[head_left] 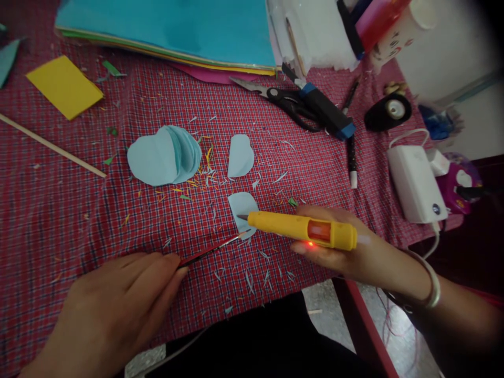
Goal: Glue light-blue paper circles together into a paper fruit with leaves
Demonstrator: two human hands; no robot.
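Both my grips are full: left hand pinches a red-handled brush, right hand grasps a yellow glue gun, red light on. Red checked tablecloth under everything. Pale blue stack sits on the far side, left, well apart from both hands. Gun runs left-right, nozzle to the left; brush slants from near left to far right. Smallest, key one: single paper piece, pale blue, on the cloth between my hands, long axis roughly near-far, straight edge left. I call the right hand slightly nearer. Piece lies left and a bit far of it, right and far of the left hand. Nozzle overlaps it, contact I can't tell; brush tip at its near end.
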